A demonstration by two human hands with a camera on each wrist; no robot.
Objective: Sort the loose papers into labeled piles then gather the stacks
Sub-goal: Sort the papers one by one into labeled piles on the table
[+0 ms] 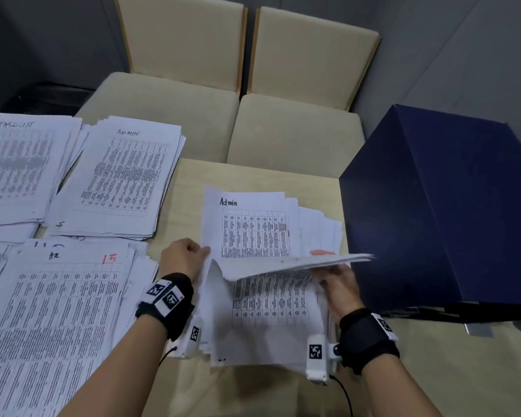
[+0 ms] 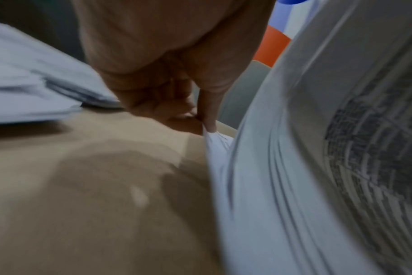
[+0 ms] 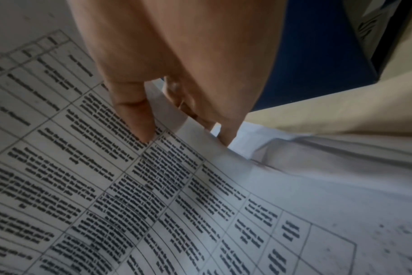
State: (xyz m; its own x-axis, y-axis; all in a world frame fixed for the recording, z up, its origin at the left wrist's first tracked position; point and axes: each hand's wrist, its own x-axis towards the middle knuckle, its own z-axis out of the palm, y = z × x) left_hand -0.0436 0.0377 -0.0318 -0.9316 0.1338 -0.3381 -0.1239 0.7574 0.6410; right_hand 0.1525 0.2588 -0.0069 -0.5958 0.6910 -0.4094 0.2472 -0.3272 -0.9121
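This looks like an office or a meeting room. A light wooden table [image 1: 253, 173] carries several piles of printed forms with tables — one pile [image 1: 118, 176] has "Admin" handwritten on top. Two beige padded chairs [image 1: 223, 85] stand side by side behind the table, against a grey wall [image 1: 433, 40]. A dark blue box [image 1: 448, 206] — perhaps cardboard — stands at the right.

Far-left pile [image 1: 15, 164]: cut by the frame's left edge; you cannot read its smeared handwritten heading.
Near-left pile [image 1: 51, 326]: runs off the bottom edge; its table text is too small for you to read.
Lifted sheets [image 1: 298, 261]: they hide the right hand's fingers [image 1: 322, 253] except for the tips.
Left wrist view: motion-blurred; print on the curled papers [image 2: 365, 148] is illegible.
Blue box [image 1: 451, 206]: cut by the right edge.
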